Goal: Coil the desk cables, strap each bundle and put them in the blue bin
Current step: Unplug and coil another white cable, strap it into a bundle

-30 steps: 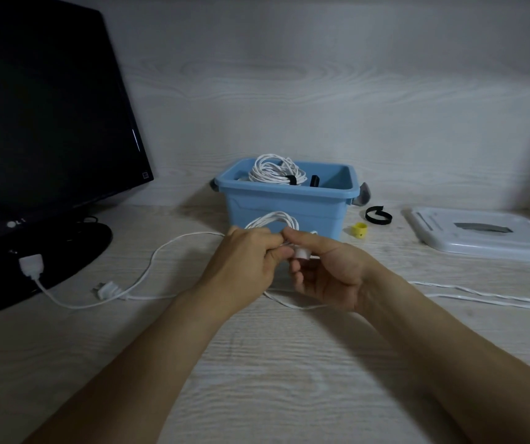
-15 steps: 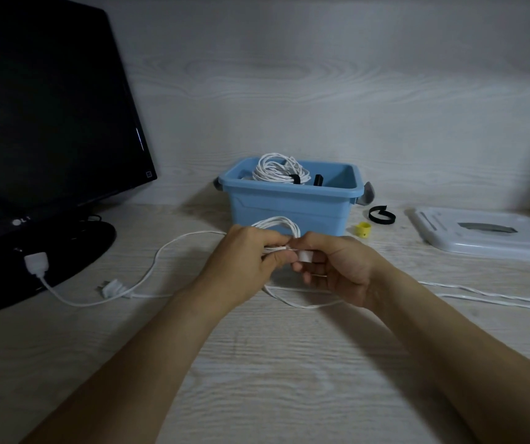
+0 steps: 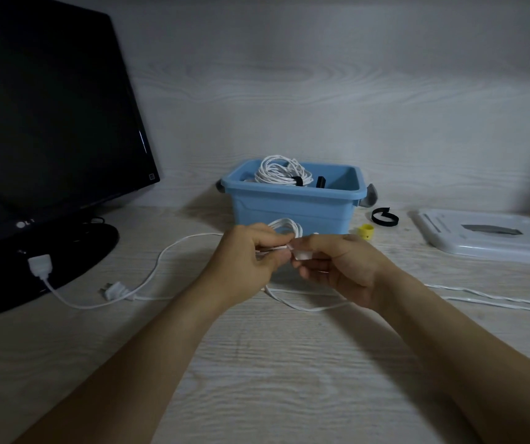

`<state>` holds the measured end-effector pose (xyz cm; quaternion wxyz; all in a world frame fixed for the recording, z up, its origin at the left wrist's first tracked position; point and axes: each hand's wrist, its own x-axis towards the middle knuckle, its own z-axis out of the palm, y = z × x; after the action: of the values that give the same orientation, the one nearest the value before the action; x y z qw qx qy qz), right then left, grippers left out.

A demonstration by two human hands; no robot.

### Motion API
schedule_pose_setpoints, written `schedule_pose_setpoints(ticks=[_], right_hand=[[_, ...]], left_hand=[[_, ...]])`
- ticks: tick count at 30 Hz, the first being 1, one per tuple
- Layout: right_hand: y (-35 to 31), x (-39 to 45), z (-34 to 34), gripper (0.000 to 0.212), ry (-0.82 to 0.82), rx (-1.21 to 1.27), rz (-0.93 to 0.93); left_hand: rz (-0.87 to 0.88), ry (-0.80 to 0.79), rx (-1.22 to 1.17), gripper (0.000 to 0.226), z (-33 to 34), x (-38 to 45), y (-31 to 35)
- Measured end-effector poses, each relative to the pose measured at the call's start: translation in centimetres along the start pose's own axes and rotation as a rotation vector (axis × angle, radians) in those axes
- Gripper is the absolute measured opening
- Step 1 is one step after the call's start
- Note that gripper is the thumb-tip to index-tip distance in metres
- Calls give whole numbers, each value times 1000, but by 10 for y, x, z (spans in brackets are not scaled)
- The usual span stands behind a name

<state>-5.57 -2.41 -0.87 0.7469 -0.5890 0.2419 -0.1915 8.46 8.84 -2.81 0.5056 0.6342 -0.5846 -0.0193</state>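
Observation:
A blue bin [image 3: 292, 208] stands at the back of the desk with a strapped coil of white cable [image 3: 281, 173] inside. In front of it, my left hand [image 3: 247, 261] grips a small coil of white cable [image 3: 286, 227], loops sticking up above the fingers. My right hand [image 3: 337, 264] pinches the same cable at a white plug end right beside the left fingers. The cable's loose length [image 3: 174, 254] trails left across the desk to a white plug [image 3: 41, 265]. A black strap [image 3: 384, 216] and a yellow strap [image 3: 366, 232] lie right of the bin.
A black monitor [image 3: 49, 123] on its stand fills the left side. The bin's white lid [image 3: 487, 238] lies at the right. More white cable [image 3: 494, 298] runs off to the right edge. A small connector [image 3: 114, 288] lies on the desk at the left.
My hands stay together at the coil; the right hand's fingers have shifted slightly on the plug end. The view has drifted a little to the left.

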Motion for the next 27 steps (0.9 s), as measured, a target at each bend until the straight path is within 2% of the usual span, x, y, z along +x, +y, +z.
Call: schedule_pose_setpoints(ticks=[4, 8, 12, 17, 20, 23, 27], right_hand=[[-1, 0, -1, 6, -39, -23, -28], [0, -1, -1, 7, -36, -24, -105], [4, -1, 2, 7, 54, -101, -214], [3, -1, 4, 12, 123, -186, -281], [-4, -4, 1, 9, 42, -285, -236], [-10, -7, -3, 21, -18, -275, -185], [-15, -10, -6, 18, -60, -418, -222]], left_hand=[[-31, 75, -80, 24, 1, 0, 1], [-137, 80, -241, 24, 2, 0, 4], [-177, 58, -218, 11, 2, 0, 7], [-215, 84, -273, 15, 3, 0, 9], [-255, 108, -319, 16, 4, 1, 8], [-221, 128, -252, 12, 3, 2, 5], [-160, 192, -93, 9, -2, 5, 2]])
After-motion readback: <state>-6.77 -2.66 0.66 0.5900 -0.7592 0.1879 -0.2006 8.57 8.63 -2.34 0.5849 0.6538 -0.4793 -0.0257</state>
